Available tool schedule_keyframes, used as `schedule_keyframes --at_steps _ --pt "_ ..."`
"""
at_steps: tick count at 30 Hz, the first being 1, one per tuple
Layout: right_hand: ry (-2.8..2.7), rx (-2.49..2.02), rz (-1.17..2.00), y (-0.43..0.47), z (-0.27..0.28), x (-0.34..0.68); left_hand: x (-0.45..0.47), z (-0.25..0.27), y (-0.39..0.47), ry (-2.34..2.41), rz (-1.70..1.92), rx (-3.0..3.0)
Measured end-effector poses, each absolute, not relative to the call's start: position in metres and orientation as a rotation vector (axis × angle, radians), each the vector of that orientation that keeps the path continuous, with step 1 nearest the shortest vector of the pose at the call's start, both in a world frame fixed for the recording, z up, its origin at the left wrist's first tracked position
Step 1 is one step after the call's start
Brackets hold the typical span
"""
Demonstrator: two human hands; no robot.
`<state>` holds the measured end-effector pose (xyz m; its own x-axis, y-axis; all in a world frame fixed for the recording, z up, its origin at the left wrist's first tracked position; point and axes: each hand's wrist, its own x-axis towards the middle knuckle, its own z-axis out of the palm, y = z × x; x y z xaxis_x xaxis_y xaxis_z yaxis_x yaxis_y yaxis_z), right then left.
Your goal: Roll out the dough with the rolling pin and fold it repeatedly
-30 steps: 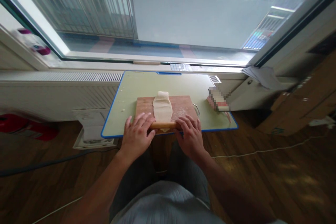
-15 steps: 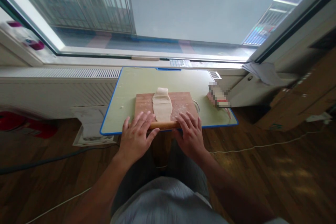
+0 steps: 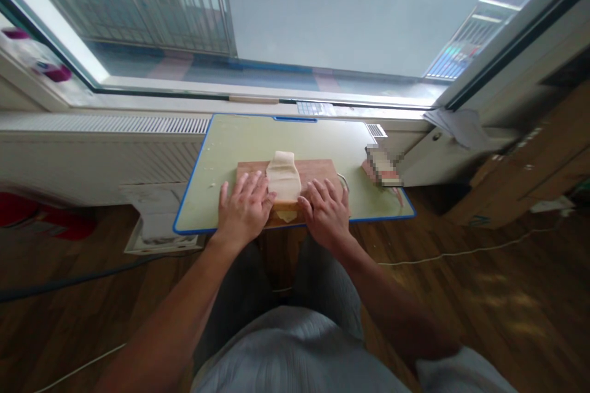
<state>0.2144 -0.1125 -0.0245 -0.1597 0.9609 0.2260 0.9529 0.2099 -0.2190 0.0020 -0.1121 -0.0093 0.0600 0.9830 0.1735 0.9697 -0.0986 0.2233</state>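
Observation:
A wooden rolling pin (image 3: 286,205) lies crosswise over a pale strip of dough (image 3: 284,184). My left hand (image 3: 246,207) holds its left end, fingers laid over the top and thumb pointing inward. At the other end, my right hand (image 3: 326,209) covers the pin the same way. The hands hide both ends of the pin. Beneath the dough is a wooden cutting board (image 3: 318,169) with a metal handle (image 3: 343,182) on its right side. A short flap of dough shows on the near side of the pin, and the far end reaches the board's back edge.
A pale green board with a blue rim (image 3: 332,134) supports the cutting board. A pixelated object (image 3: 385,166) sits at its right. Beyond are a radiator (image 3: 92,153) and a window. A cardboard box (image 3: 516,172) stands right; a cable (image 3: 442,256) crosses the floor.
Both hands and the rolling pin have moved forward, away from my body, along the dough. A flap of dough now shows on the near side of the pin.

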Motion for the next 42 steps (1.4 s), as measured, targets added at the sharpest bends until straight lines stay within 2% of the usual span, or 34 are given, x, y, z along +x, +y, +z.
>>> schedule_keyframes --at_steps 10,24,36,42 --pt "-2.139 -1.702 -0.018 -0.180 -0.051 0.221 -0.006 -0.029 -0.174 1.986 0.557 2.302" --pt "-2.108 -1.821 -0.004 -0.093 -0.022 0.203 0.003 -0.013 -0.085 2.144 0.453 2.275" --pt "-2.126 -1.573 -0.142 -0.182 -0.054 0.220 -0.003 -0.032 -0.173 2.018 0.643 2.362" --pt "-2.071 -1.704 -0.131 -0.137 -0.046 0.209 0.003 -0.024 -0.134 2.070 0.592 2.313"
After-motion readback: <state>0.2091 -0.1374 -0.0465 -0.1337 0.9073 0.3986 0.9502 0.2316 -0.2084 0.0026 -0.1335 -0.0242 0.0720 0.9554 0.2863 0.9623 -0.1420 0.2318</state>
